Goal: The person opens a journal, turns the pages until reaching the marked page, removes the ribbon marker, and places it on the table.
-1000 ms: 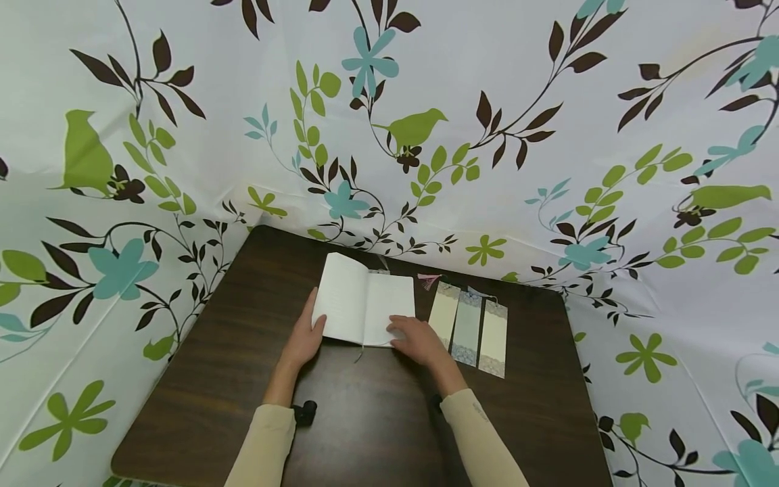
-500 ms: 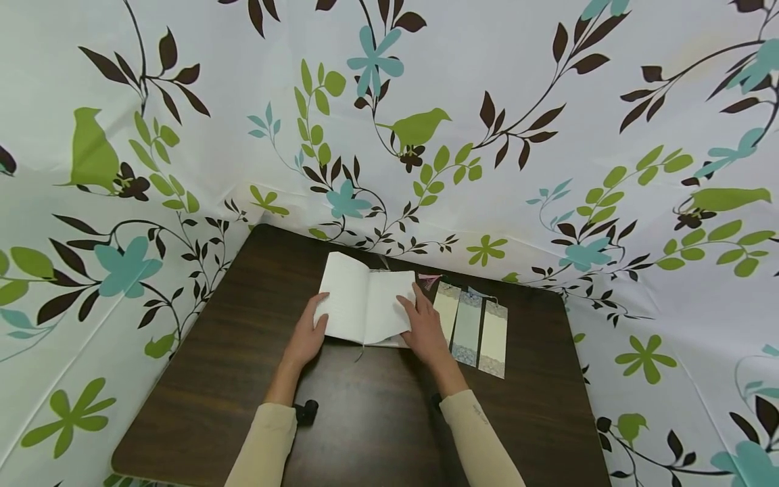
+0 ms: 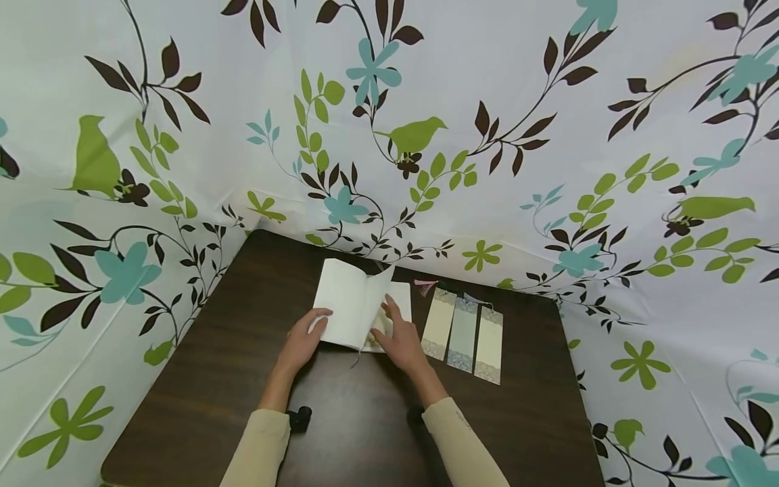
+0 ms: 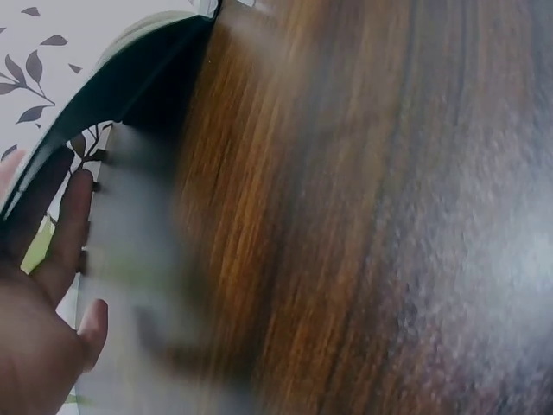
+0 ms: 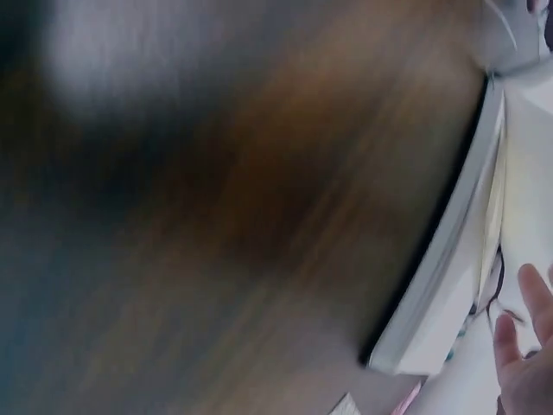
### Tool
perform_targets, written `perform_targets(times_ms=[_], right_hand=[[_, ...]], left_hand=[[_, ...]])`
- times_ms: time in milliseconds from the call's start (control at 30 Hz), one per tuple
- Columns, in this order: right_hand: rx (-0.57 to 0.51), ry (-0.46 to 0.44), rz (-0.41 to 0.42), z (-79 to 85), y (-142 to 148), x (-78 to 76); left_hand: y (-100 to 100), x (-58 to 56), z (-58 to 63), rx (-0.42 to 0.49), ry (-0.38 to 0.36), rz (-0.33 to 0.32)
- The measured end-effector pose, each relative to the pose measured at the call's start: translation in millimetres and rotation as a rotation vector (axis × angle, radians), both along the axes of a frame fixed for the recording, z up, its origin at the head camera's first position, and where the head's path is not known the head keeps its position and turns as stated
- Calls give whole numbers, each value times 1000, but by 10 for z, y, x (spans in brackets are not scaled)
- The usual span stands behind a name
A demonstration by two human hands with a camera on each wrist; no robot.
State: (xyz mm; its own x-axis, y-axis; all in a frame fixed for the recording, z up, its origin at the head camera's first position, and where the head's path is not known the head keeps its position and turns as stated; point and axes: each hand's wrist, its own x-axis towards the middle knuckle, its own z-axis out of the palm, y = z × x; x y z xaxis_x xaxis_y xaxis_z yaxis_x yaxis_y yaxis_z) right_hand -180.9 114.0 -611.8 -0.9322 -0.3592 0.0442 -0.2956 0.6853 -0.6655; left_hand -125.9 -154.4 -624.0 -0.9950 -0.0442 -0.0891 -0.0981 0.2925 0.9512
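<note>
An open book [image 3: 342, 301] with white pages lies toward the back of the table. My left hand [image 3: 302, 341] grips its left edge, thumb near the page; in the left wrist view the fingers [image 4: 65, 233] reach behind the dark cover [image 4: 147, 82]. A page [image 3: 379, 287] stands raised near the middle of the book. My right hand [image 3: 400, 338] is over the right half, extended fingers against the raised page. Beneath that page shows a beige patterned strip [image 3: 379, 326]. In the right wrist view, a dark cord [image 5: 498, 281] runs beside the pages and the right hand's fingers [image 5: 534, 298].
Three patterned bookmarks lie side by side right of the book: a cream one [image 3: 438, 323], a bluish one [image 3: 464, 335] and another cream one [image 3: 489, 346]. A pink tassel [image 3: 425, 285] lies behind them. The dark wooden table [image 3: 201, 379] meets a patterned cloth backdrop [image 3: 462, 216].
My right hand has moved from the lower right page to its right edge, then leftward, lifting the page toward the middle. The beige strip has come into view. The left hand keeps its place.
</note>
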Motion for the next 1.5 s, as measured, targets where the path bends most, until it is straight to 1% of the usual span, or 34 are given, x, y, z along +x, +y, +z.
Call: perform_targets(times_ms=[133, 233, 367, 467, 533, 600, 667, 733, 900, 967, 1000, 1067, 1100, 1167, 1233, 1267, 1400, 1500], right_hand=[[-21, -23, 75, -36, -114, 89], [-17, -34, 120, -46, -188, 134], [36, 9, 202, -78, -275, 175], [54, 61, 257, -113, -325, 194], [53, 82, 277, -132, -341, 202], [50, 95, 278, -142, -344, 206], [42, 97, 236, -154, -336, 206], [38, 98, 148, -163, -322, 199], [-8, 63, -186, -192, -297, 150], [-21, 46, -297, -220, -307, 127], [-24, 31, -334, -234, -319, 119], [-18, 5, -380, -268, -347, 102], [-11, -14, -388, -287, -367, 95], [-14, -54, -385, -312, -414, 85], [-18, -82, -386, -319, -451, 79], [-28, -94, -391, -316, -465, 80], [-103, -95, -430, -246, -479, 92], [-204, -120, -474, -196, -443, 116]], left_hand=[[-12, 10, 22, -16, 7, -3], [-9, 1, 32, -33, 4, 15], [1, -15, 29, -21, -19, 39], [2, -27, 19, -43, -29, 43], [1, -34, 15, -75, -23, 57], [1, -35, 13, -101, -18, 68], [0, -28, 16, -109, -14, 79], [0, -20, 18, -121, -20, 89], [-19, 12, 29, -119, -34, 89], [-40, 36, 35, -120, -36, 73], [-60, 55, 30, -123, -39, 70], [-95, 97, 24, -126, -44, 65], [-113, 121, 18, -126, -48, 63], [-147, 162, -3, -132, -51, 69], [-160, 181, -15, -134, -46, 65], [-156, 179, -15, -131, -43, 58], [-91, 139, 16, -120, -45, 30], [-19, 104, 27, -102, -50, 16]])
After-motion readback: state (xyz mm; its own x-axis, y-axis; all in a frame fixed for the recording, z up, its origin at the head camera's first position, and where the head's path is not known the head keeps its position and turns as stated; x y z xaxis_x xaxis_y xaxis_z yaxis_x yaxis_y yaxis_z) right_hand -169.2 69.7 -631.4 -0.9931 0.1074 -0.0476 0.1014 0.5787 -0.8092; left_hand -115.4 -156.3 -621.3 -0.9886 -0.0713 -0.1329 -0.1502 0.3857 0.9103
